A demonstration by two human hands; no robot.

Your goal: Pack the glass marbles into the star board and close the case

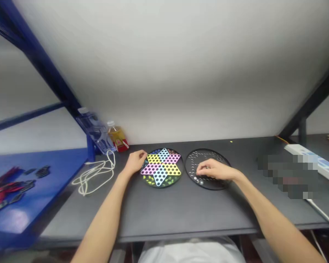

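Note:
A round Chinese checkers board point(161, 171) with a pink, yellow and blue star lies on the dark table, small coloured pieces grouped around its rim. My left hand point(136, 162) rests at the board's left edge, fingers curled together; whatever is between them is hidden. To the right lies a round black tray point(191, 159) with rows of small dimples. Over it is my right hand point(212, 170), thumb and fingers drawn into a pinch, what they hold too small to tell. Several whitish pieces point(198, 180) sit near the tray's lower left rim, just below the fingertips.
Left of the board a white cable point(97, 175) lies coiled, with a clear bottle point(94, 129) and a red-and-yellow labelled bottle point(117, 137) behind it. A white power strip point(315, 160) lies at right beside a pixelated patch. The wall closes off the back.

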